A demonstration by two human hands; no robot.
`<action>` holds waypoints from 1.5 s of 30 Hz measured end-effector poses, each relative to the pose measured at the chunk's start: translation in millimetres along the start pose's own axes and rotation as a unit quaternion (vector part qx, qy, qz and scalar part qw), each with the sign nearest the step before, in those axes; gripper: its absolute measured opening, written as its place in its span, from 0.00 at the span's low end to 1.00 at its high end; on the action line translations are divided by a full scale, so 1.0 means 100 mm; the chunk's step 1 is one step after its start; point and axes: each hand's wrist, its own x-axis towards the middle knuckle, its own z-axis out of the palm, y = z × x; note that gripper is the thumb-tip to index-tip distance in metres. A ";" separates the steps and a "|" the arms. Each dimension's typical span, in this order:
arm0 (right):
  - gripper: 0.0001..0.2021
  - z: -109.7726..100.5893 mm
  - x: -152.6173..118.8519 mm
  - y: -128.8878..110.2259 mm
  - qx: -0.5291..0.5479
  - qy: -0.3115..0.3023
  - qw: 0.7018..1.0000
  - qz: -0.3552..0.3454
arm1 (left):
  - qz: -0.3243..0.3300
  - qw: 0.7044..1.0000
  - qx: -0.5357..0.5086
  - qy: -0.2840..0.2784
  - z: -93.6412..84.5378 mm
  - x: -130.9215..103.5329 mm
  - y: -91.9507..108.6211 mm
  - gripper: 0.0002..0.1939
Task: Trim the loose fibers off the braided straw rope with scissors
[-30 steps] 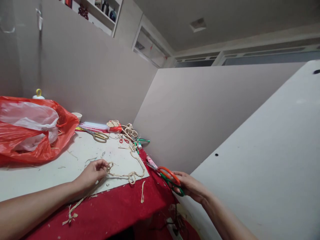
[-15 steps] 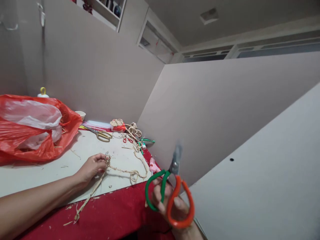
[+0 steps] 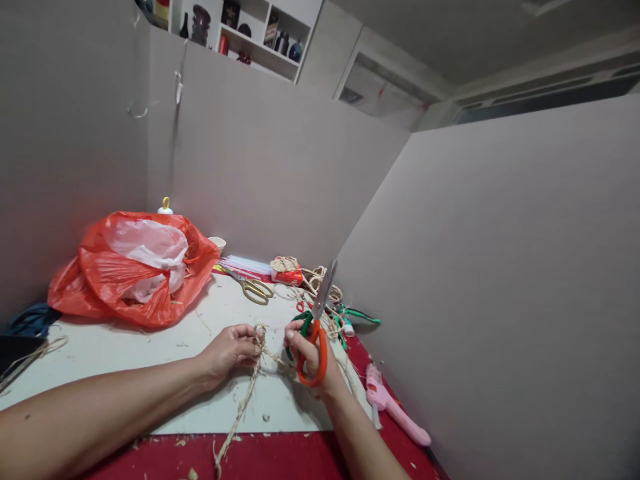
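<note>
My left hand [image 3: 233,352] pinches a knotted bunch of straw cord [image 3: 261,335] above the white board [image 3: 165,373]. From this bunch one braided tail [image 3: 241,407] hangs down over the board's front edge, and another strand runs right, behind my other hand. My right hand [image 3: 311,353] grips scissors [image 3: 320,313] with one green and one orange handle. Their blades point up and look closed, apart from the cord. My fingers partly hide the green handle.
A red plastic bag [image 3: 95,273] stands at the left. Gold-handled scissors [image 3: 257,291], a rope bundle [image 3: 286,264] and green-handled pliers [image 3: 363,313] lie at the back. A pink glue gun [image 3: 395,407] rests on the red cloth [image 3: 280,460] by the grey partition [image 3: 480,287].
My right hand has brought the scissors leftward over the board, close to my left hand. The view has turned left. My left hand still holds the straw cord.
</note>
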 end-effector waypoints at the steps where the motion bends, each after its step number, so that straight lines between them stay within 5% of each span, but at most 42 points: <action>1: 0.15 0.03 0.00 0.06 -0.003 -0.004 1.000 0.011 | -0.001 1.000 -0.001 -0.002 0.00 0.00 0.00 0.13; 8: 0.15 0.18 -0.18 0.10 -0.050 -0.090 0.993 0.060 | -0.014 1.000 -0.018 -0.018 0.05 -0.01 0.01 0.14; 27: 0.13 0.00 -0.23 -0.12 -0.075 -0.212 0.972 0.066 | -0.118 0.980 -0.030 -0.156 0.13 -0.12 0.14 0.11; 36: 0.10 -0.22 -0.18 -0.30 -0.154 -0.112 0.980 0.055 | -0.087 0.990 -0.002 -0.112 0.04 -0.04 0.27 0.11; 45: 0.07 -0.49 0.01 -0.20 -0.181 0.022 0.983 0.019 | -0.039 0.997 0.011 -0.060 -0.01 0.02 0.36 0.08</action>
